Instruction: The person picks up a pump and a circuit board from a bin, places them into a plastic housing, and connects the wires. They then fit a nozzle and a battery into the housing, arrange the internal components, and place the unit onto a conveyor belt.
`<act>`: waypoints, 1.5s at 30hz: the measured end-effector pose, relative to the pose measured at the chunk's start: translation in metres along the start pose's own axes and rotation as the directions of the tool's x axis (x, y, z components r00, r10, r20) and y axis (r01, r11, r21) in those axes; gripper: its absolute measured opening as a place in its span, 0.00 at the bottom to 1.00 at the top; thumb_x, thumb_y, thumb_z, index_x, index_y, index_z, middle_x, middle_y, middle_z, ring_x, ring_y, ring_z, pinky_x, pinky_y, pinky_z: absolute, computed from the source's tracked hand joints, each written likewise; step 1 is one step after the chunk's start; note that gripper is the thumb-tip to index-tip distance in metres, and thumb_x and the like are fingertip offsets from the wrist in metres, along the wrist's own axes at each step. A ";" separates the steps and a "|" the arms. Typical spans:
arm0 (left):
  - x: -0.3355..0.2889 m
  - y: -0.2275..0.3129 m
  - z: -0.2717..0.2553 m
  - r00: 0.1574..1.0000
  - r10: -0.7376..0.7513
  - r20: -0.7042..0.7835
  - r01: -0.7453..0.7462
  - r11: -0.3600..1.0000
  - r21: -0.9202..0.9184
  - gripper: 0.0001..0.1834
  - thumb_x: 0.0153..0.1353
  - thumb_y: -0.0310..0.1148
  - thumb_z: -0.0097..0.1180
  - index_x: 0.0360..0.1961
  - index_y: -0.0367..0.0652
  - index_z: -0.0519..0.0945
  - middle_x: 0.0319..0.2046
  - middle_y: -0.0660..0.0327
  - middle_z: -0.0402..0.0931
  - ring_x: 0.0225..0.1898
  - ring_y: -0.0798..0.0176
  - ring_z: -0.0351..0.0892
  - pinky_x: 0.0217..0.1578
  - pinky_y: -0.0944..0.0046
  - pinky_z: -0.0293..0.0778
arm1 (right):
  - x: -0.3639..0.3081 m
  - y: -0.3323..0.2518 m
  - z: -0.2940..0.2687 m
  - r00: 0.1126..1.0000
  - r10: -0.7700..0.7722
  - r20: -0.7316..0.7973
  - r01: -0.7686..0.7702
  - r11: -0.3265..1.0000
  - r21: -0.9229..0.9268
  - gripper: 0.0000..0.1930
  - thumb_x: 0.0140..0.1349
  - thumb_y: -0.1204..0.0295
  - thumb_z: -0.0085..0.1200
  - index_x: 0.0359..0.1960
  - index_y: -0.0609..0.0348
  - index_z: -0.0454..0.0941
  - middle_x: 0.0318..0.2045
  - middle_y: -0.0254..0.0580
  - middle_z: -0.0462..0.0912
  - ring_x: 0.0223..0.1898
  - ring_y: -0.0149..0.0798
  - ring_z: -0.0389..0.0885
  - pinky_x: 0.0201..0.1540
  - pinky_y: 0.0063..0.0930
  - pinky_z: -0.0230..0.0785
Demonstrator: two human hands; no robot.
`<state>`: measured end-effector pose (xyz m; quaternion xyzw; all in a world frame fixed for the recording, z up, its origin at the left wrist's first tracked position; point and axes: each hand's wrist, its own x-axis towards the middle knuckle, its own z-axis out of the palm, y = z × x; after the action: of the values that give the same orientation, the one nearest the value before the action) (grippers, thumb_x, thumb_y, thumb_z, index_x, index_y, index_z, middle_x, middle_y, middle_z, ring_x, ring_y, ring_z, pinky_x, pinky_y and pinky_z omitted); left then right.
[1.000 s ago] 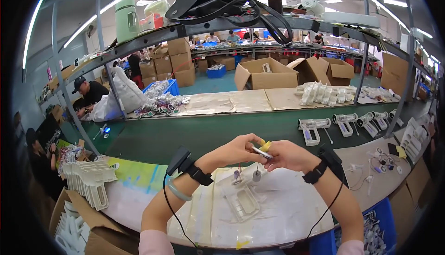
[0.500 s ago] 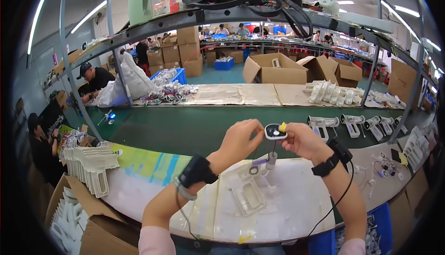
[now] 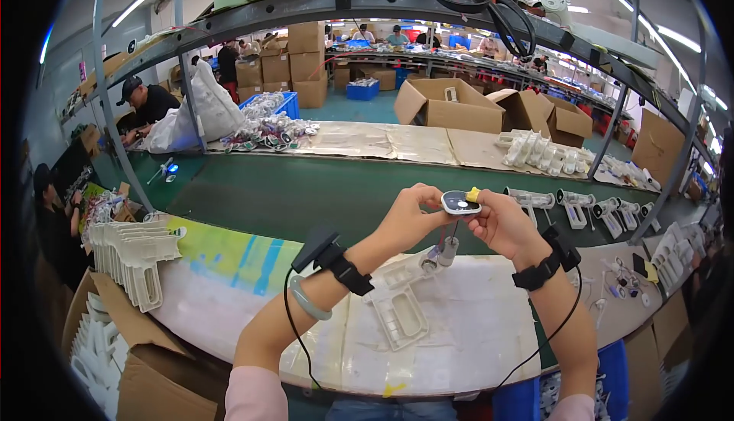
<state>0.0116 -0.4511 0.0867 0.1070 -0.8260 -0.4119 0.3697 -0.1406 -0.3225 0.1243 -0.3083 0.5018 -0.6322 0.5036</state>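
Observation:
Above the bench, I hold a small rounded part with a black face and white rim between both hands. My left hand pinches its left edge with thumb and fingertips. My right hand grips its right side; a small yellow piece shows at the fingertip. Thin wires run down from the part to a grey cylindrical piece, which looks like a motor. Below, a white gun-shaped plastic housing half lies on the bench, its open inside facing up.
Stacked white housings stand at left, above a cardboard box of white parts. Part-assembled units line the green belt. Loose wired parts and a blue bin are at right. A metal shelf spans overhead. Co-workers sit at left.
The rounded part has tilted, its face now more foreshortened. My left hand has turned and moved slightly right and up. The whole view has shifted slightly; the housing still lies on the bench.

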 end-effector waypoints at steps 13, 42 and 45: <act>-0.009 -0.014 -0.017 0.904 0.402 -0.147 -0.150 0.619 0.771 0.09 0.56 0.28 0.59 0.35 0.42 0.71 0.29 0.55 0.72 0.31 0.49 0.76 0.30 0.54 0.73 | 0.021 0.019 -0.011 0.993 -0.067 -0.099 0.066 0.998 -0.015 0.09 0.69 0.68 0.46 0.38 0.62 0.74 0.26 0.37 0.79 0.23 0.28 0.76 0.25 0.18 0.69; 0.011 -0.040 -0.062 0.973 -0.225 0.048 0.203 0.938 0.280 0.16 0.55 0.38 0.66 0.37 0.40 0.75 0.22 0.63 0.71 0.26 0.68 0.70 0.27 0.64 0.66 | 0.032 0.001 -0.006 0.972 -0.196 -0.131 0.208 0.975 0.084 0.08 0.65 0.67 0.52 0.36 0.59 0.73 0.24 0.36 0.77 0.20 0.26 0.72 0.18 0.16 0.63; 0.007 -0.052 -0.061 0.975 -0.220 -0.017 0.209 0.896 0.391 0.16 0.56 0.38 0.66 0.39 0.40 0.77 0.23 0.63 0.71 0.26 0.68 0.70 0.26 0.65 0.67 | 0.031 0.007 0.012 0.969 -0.201 -0.144 0.204 0.979 0.005 0.07 0.65 0.68 0.51 0.34 0.60 0.73 0.22 0.37 0.76 0.18 0.26 0.72 0.18 0.17 0.63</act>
<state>0.0428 -0.5239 0.0744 0.2630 -0.8796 -0.2787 0.2818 -0.1373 -0.3559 0.1182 -0.3069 0.4962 -0.7054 0.4024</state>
